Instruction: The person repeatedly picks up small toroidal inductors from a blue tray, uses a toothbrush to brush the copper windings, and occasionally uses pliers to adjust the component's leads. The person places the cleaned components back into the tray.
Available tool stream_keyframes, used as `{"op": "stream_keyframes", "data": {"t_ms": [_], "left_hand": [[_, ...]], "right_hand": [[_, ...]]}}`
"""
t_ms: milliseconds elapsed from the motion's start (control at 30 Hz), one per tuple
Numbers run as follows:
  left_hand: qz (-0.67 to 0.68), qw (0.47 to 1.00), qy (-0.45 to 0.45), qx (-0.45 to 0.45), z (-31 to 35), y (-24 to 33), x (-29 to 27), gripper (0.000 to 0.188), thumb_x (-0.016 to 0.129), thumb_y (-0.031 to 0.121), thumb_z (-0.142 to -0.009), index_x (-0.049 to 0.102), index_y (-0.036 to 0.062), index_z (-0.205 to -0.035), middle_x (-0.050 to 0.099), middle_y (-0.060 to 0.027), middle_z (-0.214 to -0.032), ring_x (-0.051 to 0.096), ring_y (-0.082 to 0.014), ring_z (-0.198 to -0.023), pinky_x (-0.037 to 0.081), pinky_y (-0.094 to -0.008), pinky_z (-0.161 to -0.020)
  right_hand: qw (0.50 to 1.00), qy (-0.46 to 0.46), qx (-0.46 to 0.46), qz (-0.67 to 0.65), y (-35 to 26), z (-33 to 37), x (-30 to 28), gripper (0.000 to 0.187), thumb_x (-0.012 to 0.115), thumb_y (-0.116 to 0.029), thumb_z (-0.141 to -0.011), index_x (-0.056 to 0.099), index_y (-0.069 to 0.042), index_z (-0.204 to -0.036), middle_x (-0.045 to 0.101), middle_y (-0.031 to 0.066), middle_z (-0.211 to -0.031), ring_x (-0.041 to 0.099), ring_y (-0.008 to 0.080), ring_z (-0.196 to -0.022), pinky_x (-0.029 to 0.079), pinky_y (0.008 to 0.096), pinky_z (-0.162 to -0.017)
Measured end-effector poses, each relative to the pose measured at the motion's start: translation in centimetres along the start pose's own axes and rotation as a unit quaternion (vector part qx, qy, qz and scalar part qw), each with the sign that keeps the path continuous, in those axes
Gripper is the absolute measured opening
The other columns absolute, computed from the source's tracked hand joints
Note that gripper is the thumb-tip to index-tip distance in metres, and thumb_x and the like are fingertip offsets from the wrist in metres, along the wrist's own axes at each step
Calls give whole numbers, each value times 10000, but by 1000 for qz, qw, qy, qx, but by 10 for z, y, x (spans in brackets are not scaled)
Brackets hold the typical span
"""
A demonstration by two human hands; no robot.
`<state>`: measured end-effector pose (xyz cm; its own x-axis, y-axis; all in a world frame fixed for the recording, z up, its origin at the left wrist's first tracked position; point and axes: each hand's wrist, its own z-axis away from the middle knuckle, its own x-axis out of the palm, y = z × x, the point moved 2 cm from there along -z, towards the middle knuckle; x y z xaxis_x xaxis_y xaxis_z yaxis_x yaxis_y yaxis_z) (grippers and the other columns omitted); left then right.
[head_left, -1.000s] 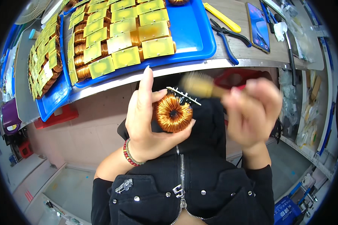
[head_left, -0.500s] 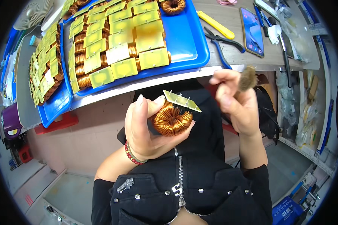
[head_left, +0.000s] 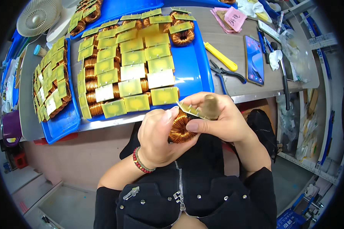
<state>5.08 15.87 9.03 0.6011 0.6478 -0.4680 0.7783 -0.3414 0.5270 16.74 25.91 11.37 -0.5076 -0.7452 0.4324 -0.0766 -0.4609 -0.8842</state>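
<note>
Upright in front of my chest is a ring-shaped copper coil (head_left: 179, 131) with a small yellow-green circuit board (head_left: 193, 110) along its top, metal pins standing out of the board. My left hand (head_left: 155, 131) is closed around the coil's left side and underside, its thumb at the board's left end. Closing on it from the right, my right hand (head_left: 226, 122) presses its thumb on the coil's face, with the fingers behind the board. A blurred olive-brown, round-ended thing (head_left: 211, 107) shows at the right fingers; its kind is unclear.
A blue tray (head_left: 195, 74) full of similar board-topped coils stands ahead; a second blue tray (head_left: 63, 128) holds more at left. Pliers (head_left: 228, 73), a yellow-handled tool (head_left: 220, 56), a phone (head_left: 253, 60) and pink paper (head_left: 235, 19) lie on the bench at right. A fan (head_left: 38, 17) stands far left.
My right hand has come in from the right and taken hold of the coil alongside my left. The olive-brown thing has moved with it. The view has tilted, showing more of the bench.
</note>
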Motion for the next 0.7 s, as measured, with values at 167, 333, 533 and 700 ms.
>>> {"op": "stream_keyframes", "data": {"t_ms": [167,333,533,700], "left_hand": [[-81,991,-102,-27,-26,-15,-13,1021,846,220,-575,223,-21,-1347,477,-182,-1188,482,-294,-1047,397,-387,-831],[-162,984,-51,-56,-17,-42,-52,907,775,198,-659,228,-27,-1347,421,-188,-1263,425,-307,-1138,352,-393,-919],[-201,967,51,-145,-11,-72,-93,538,714,142,-695,506,-4,-1170,488,-194,-1161,456,-342,-1057,340,-418,-916],[-333,926,34,-177,6,-118,-147,535,554,26,-666,523,55,-1199,463,-166,-1207,388,-353,-1131,271,-436,-981]], "right_hand": [[979,66,-70,178,-16,-26,-33,405,697,19,-747,544,22,-1121,611,58,-1014,571,123,-951,455,266,-840],[862,162,-154,454,-30,-69,-61,369,732,-71,-698,602,-26,-1041,607,104,-956,587,213,-903,450,294,-794],[725,172,-253,617,-19,-98,-77,440,732,-7,-654,581,-38,-1066,507,117,-1037,553,230,-890,456,314,-763],[724,225,-274,592,-16,-105,-78,648,781,-35,-598,489,-79,-1175,448,103,-1175,503,148,-702,451,263,-675]]}}
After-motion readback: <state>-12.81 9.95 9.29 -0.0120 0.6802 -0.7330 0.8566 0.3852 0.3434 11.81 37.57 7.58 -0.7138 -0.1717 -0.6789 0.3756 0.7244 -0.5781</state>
